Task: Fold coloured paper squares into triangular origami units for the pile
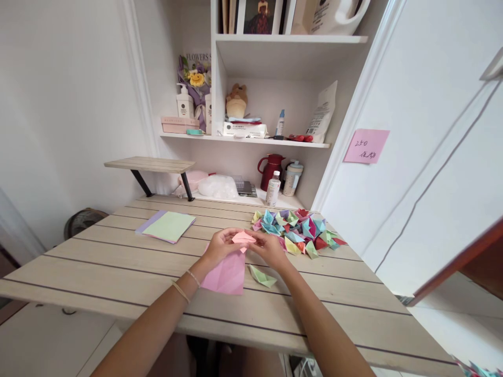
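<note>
Both hands hold a small folded piece of salmon-pink paper (pixel 243 238) above the table. My left hand (pixel 220 245) pinches its left side, and my right hand (pixel 270 248) grips its right side. Beneath my left hand lies a creased pink paper sheet (pixel 226 275), flat on the boards. A pale green paper boat (pixel 262 276) rests just below my right hand. Beyond my right hand spreads a heap of folded paper boats (pixel 294 230) in many colours. Parts of the fingertips are hidden behind the folded paper.
A stack of coloured paper sheets (pixel 168 226) lies on the slatted table (pixel 118 264) at left. Behind it stands a small raised shelf (pixel 151 164). A plastic bottle (pixel 273 188), a red jug (pixel 270 170) and a light tumbler (pixel 293 178) stand at the back.
</note>
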Tool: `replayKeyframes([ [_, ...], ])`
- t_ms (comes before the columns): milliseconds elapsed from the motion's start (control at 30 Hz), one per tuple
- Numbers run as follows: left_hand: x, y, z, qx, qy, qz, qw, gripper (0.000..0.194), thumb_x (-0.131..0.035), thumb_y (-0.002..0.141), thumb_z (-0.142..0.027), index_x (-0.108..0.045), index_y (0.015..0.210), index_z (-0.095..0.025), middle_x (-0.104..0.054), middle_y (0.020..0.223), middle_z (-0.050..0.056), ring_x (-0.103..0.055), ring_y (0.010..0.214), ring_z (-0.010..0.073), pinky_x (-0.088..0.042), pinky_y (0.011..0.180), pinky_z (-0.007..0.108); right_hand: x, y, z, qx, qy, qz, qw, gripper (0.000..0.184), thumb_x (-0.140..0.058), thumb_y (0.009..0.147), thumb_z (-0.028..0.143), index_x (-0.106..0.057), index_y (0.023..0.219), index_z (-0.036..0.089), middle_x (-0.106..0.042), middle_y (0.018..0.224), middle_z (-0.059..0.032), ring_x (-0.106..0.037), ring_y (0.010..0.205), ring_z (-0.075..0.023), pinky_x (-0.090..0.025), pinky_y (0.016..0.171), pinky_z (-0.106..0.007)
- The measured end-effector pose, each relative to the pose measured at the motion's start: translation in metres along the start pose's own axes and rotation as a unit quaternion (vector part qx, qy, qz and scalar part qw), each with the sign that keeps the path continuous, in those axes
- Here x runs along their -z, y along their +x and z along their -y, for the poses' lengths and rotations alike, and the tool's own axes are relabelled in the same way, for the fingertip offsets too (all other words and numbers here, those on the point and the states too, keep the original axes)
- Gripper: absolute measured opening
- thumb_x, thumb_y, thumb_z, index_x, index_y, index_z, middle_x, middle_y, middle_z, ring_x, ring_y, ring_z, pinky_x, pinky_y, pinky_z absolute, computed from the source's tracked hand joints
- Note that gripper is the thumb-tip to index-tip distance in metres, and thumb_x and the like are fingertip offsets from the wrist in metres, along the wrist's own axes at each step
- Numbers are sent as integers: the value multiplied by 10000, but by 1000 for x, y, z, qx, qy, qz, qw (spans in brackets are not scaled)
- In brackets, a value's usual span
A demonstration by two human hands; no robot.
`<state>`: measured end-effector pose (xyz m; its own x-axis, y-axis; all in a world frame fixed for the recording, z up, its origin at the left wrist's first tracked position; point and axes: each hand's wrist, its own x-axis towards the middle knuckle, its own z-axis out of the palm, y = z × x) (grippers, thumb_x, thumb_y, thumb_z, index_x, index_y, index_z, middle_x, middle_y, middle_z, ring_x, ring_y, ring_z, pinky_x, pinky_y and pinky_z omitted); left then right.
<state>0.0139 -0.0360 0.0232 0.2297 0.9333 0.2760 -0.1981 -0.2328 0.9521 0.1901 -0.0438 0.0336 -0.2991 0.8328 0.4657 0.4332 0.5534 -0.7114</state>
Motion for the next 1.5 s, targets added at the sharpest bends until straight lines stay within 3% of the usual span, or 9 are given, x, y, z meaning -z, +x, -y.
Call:
replayKeyframes([
  [67, -1, 0, 2, 8, 4, -2, 1000, 481, -774, 513, -212, -608, 953, -110, -664, 924, 108, -618, 852, 210, -487, 760, 321, 1, 0, 1, 10, -22, -2, 1000, 301, -552, 757, 280, -637, 1035, 199, -680, 892, -48, -586, 718, -175, -447, 648, -272],
  [233, 1, 3, 5, 26, 17, -39, 999, 457, -776, 510, -244, -618, 918, -110, -673, 861, 100, -628, 817, 214, -504, 694, 299, 1, 0, 4, 35, -74, 22, 996, 224, -483, 807, 252, -675, 916, 212, -687, 778, -31, -586, 665, -169, -432, 609, -254],
  [433, 6, 4, 3, 37, -14, -40, 998, 592, -774, 533, -212, -532, 1066, -122, -668, 897, 116, -645, 780, 210, -512, 692, 318, 1, 1, 0, 39, -79, -5, 996, 337, -535, 781, 273, -587, 1109, 218, -674, 877, -52, -585, 696, -171, -449, 627, -262],
  [600, 6, 1, 2, 75, -88, -34, 993, 656, -746, 593, -211, -440, 1170, -154, -670, 852, 99, -654, 742, 202, -517, 710, 352, -2, 0, -7, 45, -102, -3, 994, 384, -515, 803, 303, -534, 1180, 234, -664, 833, -47, -585, 698, -174, -450, 639, -271],
  [800, 10, 4, 13, 103, -91, -41, 990, 571, -753, 586, -222, -496, 1092, -152, -670, 812, 76, -654, 721, 175, -520, 709, 318, -4, 0, -9, 59, -146, -35, 987, 364, -490, 827, 306, -537, 1176, 214, -643, 818, -65, -577, 727, -187, -438, 665, -288],
  [967, 11, 4, 19, 109, -63, -29, 992, 589, -765, 560, -221, -504, 1083, -141, -670, 787, 75, -650, 679, 169, -510, 640, 281, -4, 0, -6, 59, -159, -23, 985, 343, -473, 838, 292, -543, 1159, 191, -642, 844, -77, -571, 740, -188, -422, 661, -278],
  [1233, 9, 6, 8, 29, -47, -33, 998, 696, -759, 543, -217, -442, 1158, -143, -650, 823, 73, -638, 743, 180, -492, 701, 320, 0, -1, 4, 53, -153, 34, 986, 266, -463, 838, 369, -665, 835, 195, -628, 672, -30, -516, 592, -144, -339, 554, -234],
  [1333, 7, 6, 7, 2, -9, -30, 1000, 628, -755, 543, -219, -490, 1108, -148, -640, 832, 67, -628, 785, 182, -481, 727, 316, -2, 0, 4, 43, -115, 28, 992, 279, -458, 838, 361, -670, 804, 182, -641, 683, -34, -528, 610, -146, -347, 564, -233],
  [1500, 7, 7, 6, -36, 103, -7, 994, 266, -688, 636, -300, -619, 831, -133, -643, 821, 78, -597, 803, 181, -450, 749, 292, -1, 0, 5, 9, -11, 40, 999, 307, -457, 821, 394, -667, 774, 176, -643, 700, -17, -537, 618, -141, -365, 543, -217],
])
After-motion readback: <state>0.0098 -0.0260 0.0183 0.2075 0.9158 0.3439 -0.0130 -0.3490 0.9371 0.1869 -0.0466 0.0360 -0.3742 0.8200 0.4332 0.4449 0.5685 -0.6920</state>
